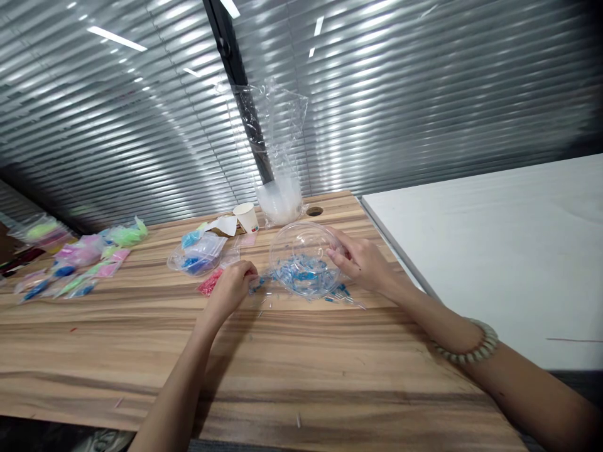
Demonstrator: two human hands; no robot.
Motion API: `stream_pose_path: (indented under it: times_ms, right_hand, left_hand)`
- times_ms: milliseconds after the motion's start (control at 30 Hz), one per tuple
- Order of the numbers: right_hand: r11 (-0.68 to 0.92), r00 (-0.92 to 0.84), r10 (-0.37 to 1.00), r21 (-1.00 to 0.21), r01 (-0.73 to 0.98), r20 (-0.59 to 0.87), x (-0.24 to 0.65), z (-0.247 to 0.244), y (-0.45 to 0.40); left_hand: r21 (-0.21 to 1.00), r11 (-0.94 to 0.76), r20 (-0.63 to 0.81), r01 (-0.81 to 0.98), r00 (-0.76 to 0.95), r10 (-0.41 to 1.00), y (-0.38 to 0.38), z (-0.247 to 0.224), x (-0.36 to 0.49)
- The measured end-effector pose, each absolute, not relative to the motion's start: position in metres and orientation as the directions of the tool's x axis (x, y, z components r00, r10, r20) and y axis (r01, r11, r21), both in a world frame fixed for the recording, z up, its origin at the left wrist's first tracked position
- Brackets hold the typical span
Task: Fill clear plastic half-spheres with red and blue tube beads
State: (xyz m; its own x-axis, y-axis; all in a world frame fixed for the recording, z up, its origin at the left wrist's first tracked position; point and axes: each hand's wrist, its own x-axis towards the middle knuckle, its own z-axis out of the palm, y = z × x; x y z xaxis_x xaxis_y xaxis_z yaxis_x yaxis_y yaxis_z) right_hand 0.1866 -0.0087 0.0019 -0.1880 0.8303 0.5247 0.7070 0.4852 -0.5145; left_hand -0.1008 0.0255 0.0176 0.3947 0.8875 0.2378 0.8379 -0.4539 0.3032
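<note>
A clear round plastic bowl [306,260] is over small blue and clear tube-like pieces [306,273]; whether they lie inside or beneath it I cannot tell. My right hand [355,258] pinches the bowl's right rim. More pieces [336,295] lie loose by its lower right side. Left of the bowl, my left hand [238,282] is closed at the fingertips beside a few blue pieces [257,285]; what it holds, if anything, is too small to name. A heap of red pieces [210,281] sits just left of that hand.
A white paper cup [246,217], a bagged stack of clear bowls [281,199] and another bowl with blue bags [195,256] stand behind. Colourful bags [82,251] lie at the left of the wooden table [301,364]. A white table [494,251] adjoins at the right.
</note>
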Motion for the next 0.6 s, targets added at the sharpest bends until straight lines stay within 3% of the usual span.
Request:
stream_pose_path:
  times_ms: [100, 200, 267, 433, 600]
  right_hand:
    - [0.486, -0.189, 0.829, -0.512, 0.708, 0.526, 0.187, 0.002, -0.008]
    - [0.482, -0.186, 0.831, -0.513, 0.71, 0.524, 0.187, 0.001, -0.008]
    - [0.483, -0.186, 0.832, -0.517, 0.707, 0.523, 0.187, 0.001, -0.008]
    - [0.486, -0.192, 0.834, -0.525, 0.699, 0.517, 0.187, 0.001, -0.008]
    - [0.484, -0.194, 0.836, -0.52, 0.704, 0.514, 0.188, -0.001, -0.007]
  left_hand:
    - [0.522, -0.412, 0.294, 0.747, 0.295, 0.909, 0.025, 0.02, -0.096]
    - [0.819, -0.315, 0.243, 0.48, 0.206, 0.948, 0.021, 0.024, -0.091]
    - [0.923, -0.24, 0.196, 0.299, 0.169, 0.966, 0.018, 0.028, -0.089]
    - [0.993, -0.1, 0.089, 0.066, 0.141, 0.986, 0.013, 0.037, -0.086]
    - [0.999, -0.046, 0.047, -0.008, 0.136, 0.99, 0.011, 0.041, -0.082]
